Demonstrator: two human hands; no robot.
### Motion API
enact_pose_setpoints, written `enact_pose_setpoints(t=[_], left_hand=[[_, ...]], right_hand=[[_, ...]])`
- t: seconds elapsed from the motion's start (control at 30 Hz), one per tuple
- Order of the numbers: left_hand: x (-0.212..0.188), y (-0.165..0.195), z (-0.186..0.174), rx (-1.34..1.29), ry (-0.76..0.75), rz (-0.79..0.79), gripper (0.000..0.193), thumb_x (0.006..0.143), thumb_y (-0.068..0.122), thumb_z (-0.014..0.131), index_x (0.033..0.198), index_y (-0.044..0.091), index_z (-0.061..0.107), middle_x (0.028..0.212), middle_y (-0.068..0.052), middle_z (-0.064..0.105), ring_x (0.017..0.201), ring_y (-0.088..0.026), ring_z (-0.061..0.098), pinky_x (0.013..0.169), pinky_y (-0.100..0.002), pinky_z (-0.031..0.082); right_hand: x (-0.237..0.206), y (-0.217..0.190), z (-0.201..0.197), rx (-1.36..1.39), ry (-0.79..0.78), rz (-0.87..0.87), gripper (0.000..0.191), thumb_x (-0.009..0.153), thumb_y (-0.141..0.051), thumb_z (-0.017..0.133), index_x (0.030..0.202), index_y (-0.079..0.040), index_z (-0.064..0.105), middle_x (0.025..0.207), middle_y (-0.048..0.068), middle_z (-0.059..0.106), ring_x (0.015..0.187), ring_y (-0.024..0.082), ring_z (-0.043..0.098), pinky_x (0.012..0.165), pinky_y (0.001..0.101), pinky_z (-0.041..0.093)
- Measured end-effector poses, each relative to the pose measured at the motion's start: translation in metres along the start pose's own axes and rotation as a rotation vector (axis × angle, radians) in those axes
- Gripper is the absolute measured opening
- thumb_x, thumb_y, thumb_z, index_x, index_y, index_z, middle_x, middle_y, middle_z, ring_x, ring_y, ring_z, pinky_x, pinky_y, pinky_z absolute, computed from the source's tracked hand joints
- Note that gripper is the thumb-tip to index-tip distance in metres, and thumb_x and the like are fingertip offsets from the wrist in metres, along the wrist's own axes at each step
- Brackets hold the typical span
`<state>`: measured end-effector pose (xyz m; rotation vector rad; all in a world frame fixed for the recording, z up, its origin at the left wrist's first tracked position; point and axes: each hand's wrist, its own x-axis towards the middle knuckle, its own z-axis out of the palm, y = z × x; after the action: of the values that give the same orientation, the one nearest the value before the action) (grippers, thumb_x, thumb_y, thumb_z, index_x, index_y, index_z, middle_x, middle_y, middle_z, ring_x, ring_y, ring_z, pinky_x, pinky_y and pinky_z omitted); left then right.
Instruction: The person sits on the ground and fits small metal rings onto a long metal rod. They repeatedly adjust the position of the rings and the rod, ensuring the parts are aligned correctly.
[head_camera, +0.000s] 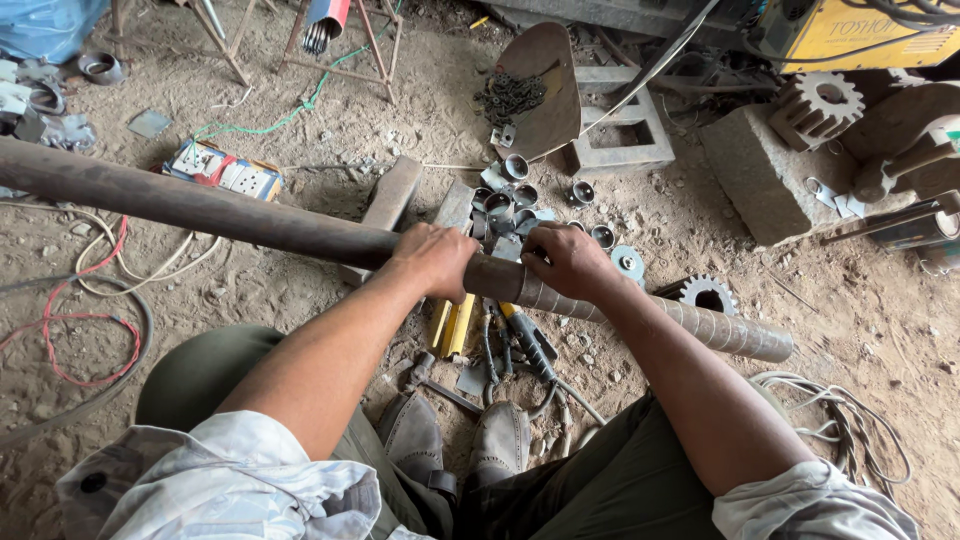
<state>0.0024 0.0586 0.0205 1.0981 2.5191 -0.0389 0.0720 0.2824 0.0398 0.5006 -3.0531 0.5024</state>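
You are looking at a flat multicoloured cardboard box (222, 169) lying far left on the dirt, and a yellow machine's lettered panel (850, 35) sitting far right.

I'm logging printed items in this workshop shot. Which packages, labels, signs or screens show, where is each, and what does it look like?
Small box: on the dirt beyond the long rusty pipe, upper left; flat, rectangular, printed white, red, blue and yellow.
Machine casing: top right corner; yellow, boxy, with dark lettering on its face.
Blue plastic bag: top left corner; crumpled, no print visible.
No screens or signs show.
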Motion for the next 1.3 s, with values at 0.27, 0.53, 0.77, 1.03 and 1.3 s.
enact_pose_setpoints(t=[0.27, 0.53, 0.77, 1.03, 1.3], left_hand=[[0.007, -0.002, 0.011, 0.045, 0.034, 0.015, 0.044, 0.079, 0.026, 0.08, 0.117, 0.011, 0.064, 0.089, -0.005, 0.067, 0.075, -0.018, 0.062, 0.081, -0.036, 0.052], [0.004, 0.0, 0.008, 0.047, 0.052, 0.018, 0.051, 0.075, 0.026, 0.083, 0.119, 0.011, 0.063, 0.093, -0.006, 0.068, 0.081, -0.019, 0.064, 0.086, -0.036, 0.051], [0.001, 0.001, 0.003, 0.056, 0.054, 0.022, 0.053, 0.076, 0.03, 0.085, 0.119, 0.01, 0.063, 0.097, -0.008, 0.071, 0.085, -0.021, 0.068, 0.086, -0.037, 0.055], [0.001, 0.001, 0.004, 0.054, 0.06, 0.041, 0.051, 0.077, 0.03, 0.085, 0.119, 0.011, 0.063, 0.096, -0.007, 0.07, 0.084, -0.02, 0.067, 0.086, -0.038, 0.055], [0.005, 0.0, 0.005, 0.046, 0.034, 0.038, 0.048, 0.08, 0.028, 0.083, 0.12, 0.011, 0.063, 0.095, -0.006, 0.07, 0.083, -0.02, 0.068, 0.086, -0.037, 0.057]], right_hand=[[-0.006, 0.001, 0.002, 0.092, -0.01, 0.056, 0.017, 0.095, -0.021, 0.068, 0.095, -0.004, 0.068, 0.092, 0.009, 0.071, 0.078, 0.021, 0.073, 0.071, 0.0364, 0.064], [-0.014, 0.009, -0.002, 0.248, 0.07, 0.126, 0.018, 0.087, -0.025, 0.076, 0.098, -0.011, 0.079, 0.097, 0.008, 0.074, 0.082, 0.02, 0.073, 0.076, 0.0352, 0.062], [-0.015, 0.011, 0.002, 0.196, 0.055, 0.104, 0.018, 0.085, -0.021, 0.076, 0.1, -0.011, 0.079, 0.099, 0.008, 0.075, 0.088, 0.021, 0.075, 0.08, 0.0363, 0.061], [-0.016, 0.013, -0.001, 0.051, 0.062, -0.099, 0.011, 0.091, -0.015, 0.073, 0.094, -0.004, 0.075, 0.097, 0.011, 0.074, 0.076, 0.021, 0.075, 0.069, 0.0341, 0.065], [-0.016, 0.014, -0.001, 0.031, 0.08, -0.153, 0.01, 0.091, -0.012, 0.073, 0.093, -0.003, 0.074, 0.094, 0.011, 0.074, 0.073, 0.02, 0.075, 0.065, 0.0326, 0.065]])
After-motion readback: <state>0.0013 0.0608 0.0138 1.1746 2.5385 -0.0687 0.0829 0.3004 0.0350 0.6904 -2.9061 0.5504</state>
